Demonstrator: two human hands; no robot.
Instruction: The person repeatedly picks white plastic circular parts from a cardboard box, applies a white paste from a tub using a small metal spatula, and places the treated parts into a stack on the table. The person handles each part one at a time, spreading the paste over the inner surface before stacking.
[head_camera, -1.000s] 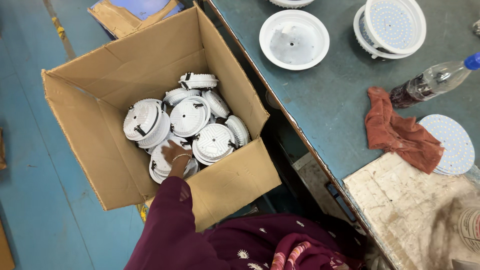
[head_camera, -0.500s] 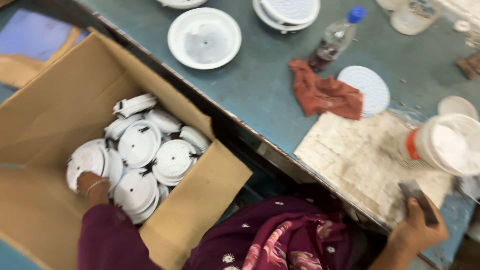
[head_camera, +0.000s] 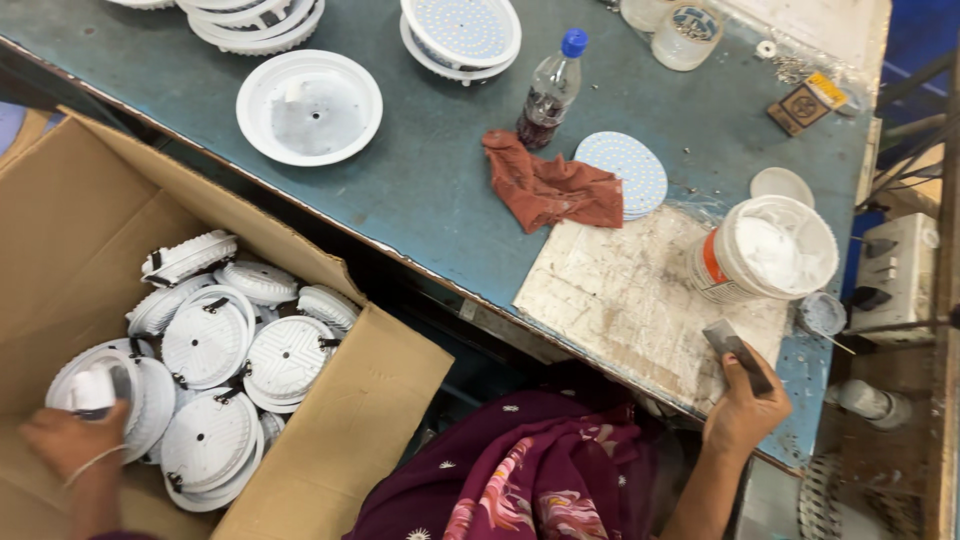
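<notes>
My left hand (head_camera: 68, 440) is down in the cardboard box (head_camera: 340, 440) at the left, gripping a white round lamp housing (head_camera: 105, 390) among several others piled there (head_camera: 250, 360). My right hand (head_camera: 745, 405) rests at the near edge of the bench and holds a small dark flat scraper (head_camera: 738, 352) over a stained white board (head_camera: 640, 295). An open white tub of white paste (head_camera: 770, 250) stands just beyond that hand.
On the blue-green bench (head_camera: 430, 190) lie a rust-red rag (head_camera: 545, 185), a round LED disc (head_camera: 625, 165), a small bottle with a blue cap (head_camera: 550, 90), an empty white housing (head_camera: 308, 105) and stacked housings (head_camera: 460, 35). A white socket block (head_camera: 895, 270) sits at the right.
The view has swung right from the box to the bench. My left hand has slid toward the box's left side and closed on a housing. My right hand with the scraper came into view.
</notes>
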